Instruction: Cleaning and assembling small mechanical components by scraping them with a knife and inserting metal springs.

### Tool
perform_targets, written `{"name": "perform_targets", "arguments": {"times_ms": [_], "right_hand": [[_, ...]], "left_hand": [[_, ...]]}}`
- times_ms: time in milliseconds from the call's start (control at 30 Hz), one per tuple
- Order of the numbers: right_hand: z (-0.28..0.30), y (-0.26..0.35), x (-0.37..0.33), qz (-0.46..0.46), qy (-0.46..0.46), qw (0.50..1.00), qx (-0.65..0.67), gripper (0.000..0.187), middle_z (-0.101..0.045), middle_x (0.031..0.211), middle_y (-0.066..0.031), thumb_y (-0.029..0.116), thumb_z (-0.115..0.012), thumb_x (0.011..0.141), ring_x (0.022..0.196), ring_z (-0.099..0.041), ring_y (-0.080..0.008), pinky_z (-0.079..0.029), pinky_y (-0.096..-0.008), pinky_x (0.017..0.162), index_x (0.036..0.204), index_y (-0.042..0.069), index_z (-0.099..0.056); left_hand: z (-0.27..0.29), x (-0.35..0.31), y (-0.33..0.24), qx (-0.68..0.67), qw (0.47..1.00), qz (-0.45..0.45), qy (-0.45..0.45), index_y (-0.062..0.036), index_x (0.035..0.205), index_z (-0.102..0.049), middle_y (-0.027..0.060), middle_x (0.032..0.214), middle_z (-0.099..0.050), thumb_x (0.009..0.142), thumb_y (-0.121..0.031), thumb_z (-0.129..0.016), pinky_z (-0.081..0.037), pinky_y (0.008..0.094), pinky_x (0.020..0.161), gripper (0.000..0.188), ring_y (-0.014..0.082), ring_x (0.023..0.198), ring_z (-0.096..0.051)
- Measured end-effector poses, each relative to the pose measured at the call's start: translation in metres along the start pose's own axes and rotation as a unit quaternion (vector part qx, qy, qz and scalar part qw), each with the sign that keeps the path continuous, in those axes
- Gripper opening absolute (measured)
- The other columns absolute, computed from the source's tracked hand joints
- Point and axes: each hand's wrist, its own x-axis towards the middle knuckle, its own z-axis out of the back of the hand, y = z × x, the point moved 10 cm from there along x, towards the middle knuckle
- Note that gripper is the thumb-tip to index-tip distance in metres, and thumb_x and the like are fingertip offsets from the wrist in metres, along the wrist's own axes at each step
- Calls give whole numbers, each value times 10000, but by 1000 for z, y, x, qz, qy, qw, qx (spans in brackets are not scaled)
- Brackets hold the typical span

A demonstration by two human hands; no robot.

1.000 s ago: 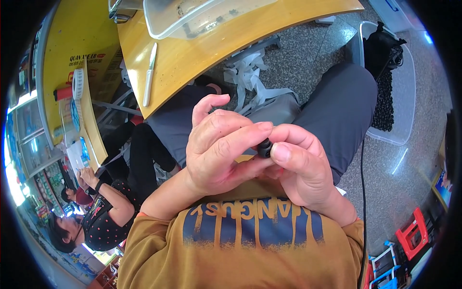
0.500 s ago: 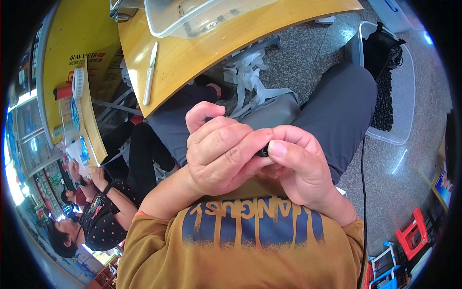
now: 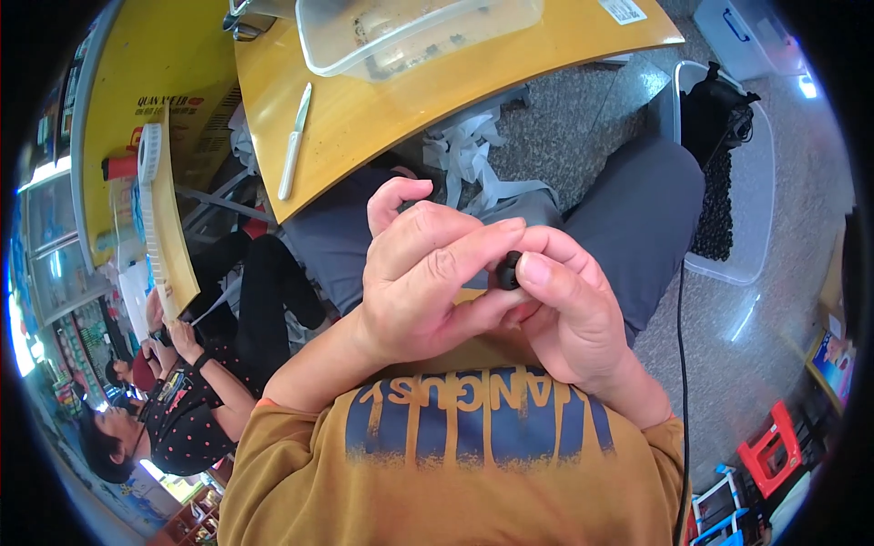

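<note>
Now, left hand point(image 3: 423, 273) pinched narrow on black piece point(image 3: 508, 270), right hand point(image 3: 581, 309) likewise, piece between them in front of shirt point(image 3: 437, 496). Steady left pinch, light right thumb point(image 3: 535, 269) probably served best; fingertips point(image 3: 513, 226) hid part of piece, blocking view. Around: co-worker point(image 3: 196, 423) far left, knife point(image 3: 292, 159) on table point(image 3: 273, 91), white strips point(image 3: 469, 162) past hands, black cord point(image 3: 680, 391), tub point(image 3: 756, 214) of black bits point(image 3: 713, 218) on floor point(image 3: 778, 314).

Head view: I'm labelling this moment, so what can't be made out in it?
1) Small rounded black piece, head view: its full shape is partly covered by the left hand and right hand.
2) Large clear plastic tray, head view: its far side is cut off by the upper edge; the dark specks inside are too small to identify.
3) Tiny black pieces, head view: too small and crowded to tell apart.
</note>
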Motion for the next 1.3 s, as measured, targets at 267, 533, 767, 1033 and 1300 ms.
{"name": "perform_targets", "arguments": {"times_ms": [267,533,767,1033,1300], "right_hand": [[-18,10,5,25,-12,999,-28,267,-565,842,-60,209,-533,841,682,-555,-95,-465,-198,595,1014,7,-517],[-45,22,10,50,3,998,-49,283,-580,870,-82,179,-512,845,674,-567,-110,-474,-202,560,1056,-10,-501],[-52,22,13,30,49,998,-30,289,-574,835,-60,152,-468,894,625,-529,-81,-448,-204,584,1133,-7,-495],[-53,20,16,12,46,999,-11,242,-577,811,-80,170,-491,888,606,-540,-91,-461,-206,571,1055,-4,-511],[-50,20,14,6,8,998,-57,248,-570,772,-91,165,-521,855,550,-550,-121,-476,-226,511,1035,0,-478]], "left_hand": [[23,6,2,15,1000,-3,-15,-56,939,-620,11,735,-551,602,-176,-763,-368,384,863,386,146,676,-538],[44,12,-1,14,999,-27,-10,-49,907,-631,32,766,-548,658,-296,-723,-359,408,862,363,170,687,-531],[53,13,8,-56,997,10,-55,-94,918,-634,7,775,-578,541,-257,-783,-325,357,848,437,140,684,-533],[54,16,10,-82,995,19,-58,-91,857,-604,23,757,-569,573,-245,-779,-347,368,825,367,154,684,-539],[43,17,24,-183,980,75,5,-53,812,-588,45,749,-567,704,-137,-671,-357,384,844,159,180,695,-537]]}}
